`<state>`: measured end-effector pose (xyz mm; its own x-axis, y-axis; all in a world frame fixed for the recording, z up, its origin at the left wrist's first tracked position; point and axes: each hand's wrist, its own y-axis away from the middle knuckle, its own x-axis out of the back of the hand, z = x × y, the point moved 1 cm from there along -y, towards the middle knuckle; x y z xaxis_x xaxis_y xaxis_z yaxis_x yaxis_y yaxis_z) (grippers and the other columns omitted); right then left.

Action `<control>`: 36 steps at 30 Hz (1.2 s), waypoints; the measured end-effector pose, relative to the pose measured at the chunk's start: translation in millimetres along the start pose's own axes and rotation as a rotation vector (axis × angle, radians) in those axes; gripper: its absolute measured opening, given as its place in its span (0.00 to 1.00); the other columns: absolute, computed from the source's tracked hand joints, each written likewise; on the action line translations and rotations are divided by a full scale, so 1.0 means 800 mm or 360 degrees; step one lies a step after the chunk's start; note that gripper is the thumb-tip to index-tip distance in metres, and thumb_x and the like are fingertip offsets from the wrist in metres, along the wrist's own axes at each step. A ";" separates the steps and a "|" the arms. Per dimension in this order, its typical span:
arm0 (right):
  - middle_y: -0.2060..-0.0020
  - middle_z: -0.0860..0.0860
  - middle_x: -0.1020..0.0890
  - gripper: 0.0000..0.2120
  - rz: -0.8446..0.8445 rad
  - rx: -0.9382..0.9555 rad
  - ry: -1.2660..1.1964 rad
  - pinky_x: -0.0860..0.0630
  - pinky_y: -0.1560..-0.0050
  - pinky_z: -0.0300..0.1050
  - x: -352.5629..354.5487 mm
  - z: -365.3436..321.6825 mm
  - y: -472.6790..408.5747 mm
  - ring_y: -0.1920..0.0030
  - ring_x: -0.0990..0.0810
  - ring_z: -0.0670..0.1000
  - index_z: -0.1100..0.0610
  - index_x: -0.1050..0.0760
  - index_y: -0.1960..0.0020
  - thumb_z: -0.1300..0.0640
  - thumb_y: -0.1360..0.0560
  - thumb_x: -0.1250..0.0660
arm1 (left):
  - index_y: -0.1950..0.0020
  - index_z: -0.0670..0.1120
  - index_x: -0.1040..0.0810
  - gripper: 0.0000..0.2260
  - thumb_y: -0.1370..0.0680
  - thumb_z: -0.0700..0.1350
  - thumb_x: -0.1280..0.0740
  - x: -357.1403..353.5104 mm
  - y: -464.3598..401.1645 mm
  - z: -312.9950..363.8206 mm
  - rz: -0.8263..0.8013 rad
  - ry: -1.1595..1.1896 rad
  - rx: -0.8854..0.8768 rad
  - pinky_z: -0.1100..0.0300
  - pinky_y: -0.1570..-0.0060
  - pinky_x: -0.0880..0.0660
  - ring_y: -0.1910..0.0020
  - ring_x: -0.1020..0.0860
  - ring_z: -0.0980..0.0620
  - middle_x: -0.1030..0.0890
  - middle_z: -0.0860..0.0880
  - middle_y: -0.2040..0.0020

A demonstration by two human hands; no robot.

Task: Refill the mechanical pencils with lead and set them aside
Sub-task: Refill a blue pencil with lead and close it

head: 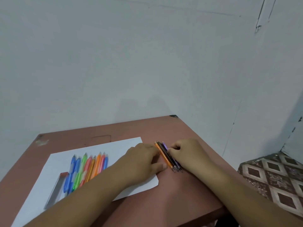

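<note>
Several coloured mechanical pencils (86, 169) lie side by side on a white sheet of paper (114, 145) at the left. A slim grey lead case with a red end (55, 189) rests beside them. To the right of the sheet, a small bundle of pencils (167, 156) in orange, dark and purple lies on the brown table (172, 194). My left hand (144, 159) presses against the bundle's left side with fingers flat. My right hand (188, 153) touches its right side, fingers curled. The pencils sit squeezed between both hands.
A pale wall stands right behind the table's far edge. The table's right edge (221, 169) drops off to a floor with brown and white diamond tiles (275, 177).
</note>
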<state>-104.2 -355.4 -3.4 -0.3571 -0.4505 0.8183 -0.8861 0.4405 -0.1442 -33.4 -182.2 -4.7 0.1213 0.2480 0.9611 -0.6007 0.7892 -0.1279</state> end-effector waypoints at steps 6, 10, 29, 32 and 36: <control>0.59 0.40 0.17 0.10 0.0108 0.0088 -0.0049 0.28 0.62 0.35 0.011 -0.009 -0.003 0.58 0.21 0.39 0.47 0.16 0.51 0.44 0.22 0.34 | 0.27 0.57 0.30 0.22 0.20 0.61 0.38 0.029 0.041 -0.038 0.0021 0.0134 0.0198 0.58 0.29 0.36 0.29 0.34 0.56 0.29 0.57 0.28; 0.59 0.37 0.18 0.06 0.0127 0.0399 0.0017 0.26 0.59 0.34 0.001 -0.035 0.000 0.58 0.21 0.38 0.44 0.16 0.52 0.49 0.21 0.33 | 0.27 0.61 0.31 0.20 0.19 0.60 0.38 0.052 0.084 -0.081 0.0060 0.0136 0.0394 0.61 0.35 0.34 0.33 0.31 0.59 0.30 0.61 0.28; 0.43 0.40 0.21 0.12 -0.0524 0.1399 0.0451 0.25 0.48 0.39 -0.108 -0.161 -0.038 0.45 0.30 0.42 0.41 0.19 0.38 0.51 0.21 0.31 | 0.29 0.56 0.27 0.16 0.16 0.49 0.40 0.067 0.168 -0.167 0.0261 0.0066 0.0521 0.68 0.44 0.36 0.42 0.34 0.65 0.24 0.58 0.34; 0.44 0.40 0.19 0.10 -0.0484 0.1534 0.0481 0.34 0.54 0.29 -0.110 -0.159 -0.045 0.48 0.31 0.42 0.45 0.17 0.41 0.51 0.22 0.29 | 0.29 0.57 0.27 0.16 0.16 0.48 0.40 0.066 0.167 -0.166 0.0280 0.0099 0.0497 0.66 0.41 0.34 0.41 0.34 0.65 0.25 0.59 0.34; 0.52 0.44 0.15 0.06 -0.0350 0.1847 0.0449 0.30 0.60 0.35 -0.110 -0.155 -0.049 0.54 0.33 0.42 0.49 0.15 0.49 0.56 0.25 0.25 | 0.31 0.60 0.27 0.15 0.16 0.50 0.40 0.064 0.165 -0.166 0.0295 0.0145 0.0485 0.62 0.38 0.31 0.37 0.32 0.64 0.26 0.61 0.32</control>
<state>-1.4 -236.9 -1.1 -0.2172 -0.1796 0.9595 -0.7089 -0.6467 -0.2815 -1.7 9.7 -4.8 0.0499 0.4313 0.9008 -0.8253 0.5258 -0.2060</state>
